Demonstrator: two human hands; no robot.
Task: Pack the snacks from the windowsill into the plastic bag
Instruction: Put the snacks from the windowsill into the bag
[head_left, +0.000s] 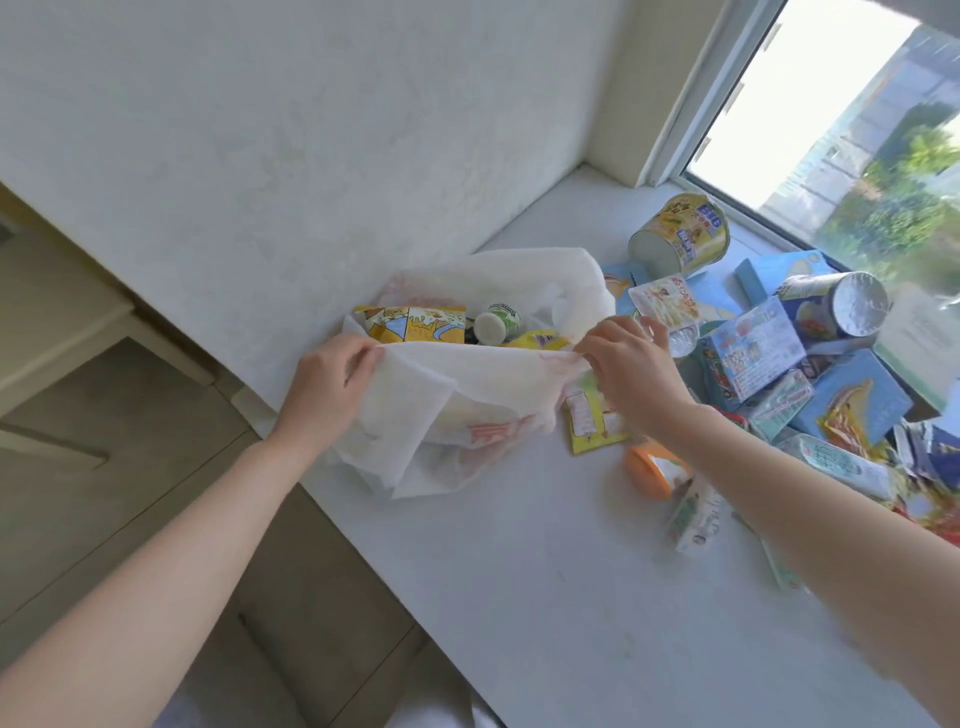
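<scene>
1. The fingers (358, 358) and thumb of your left hand (327, 387) are pressed together, pinching the near rim of the bag (467, 379) at its left end.
2. Your right hand (631, 369) pinches the same rim at its right end between thumb and forefinger. Its other fingers are loosely bent above the edge of the pile.
3. Between your hands the rim is pulled taut and the bag's mouth stands open.
4. Inside the bag you can see a yellow packet (410, 325) at the left and a small white-capped bottle (498, 322) lying beside it. A yellow wrapper (540, 340) sits just behind the rim near your right hand.
5. The bag lies on the sill (519, 571), close to its left edge and next to the wall (260, 156).
6. Under your right wrist a yellow sachet (592, 421) lies flat just beside the bag. Next come an orange cup (647, 470) and a carton (693, 514), both partly hidden by your forearm.
7. Farther right the other snacks are heaped on the sill by the window (857, 130). There is a yellow tub (680, 234) on its side, a foil-topped can (836, 306) on its side and a blue box (748, 351). The other boxes and packets are too jumbled to tell apart.
</scene>
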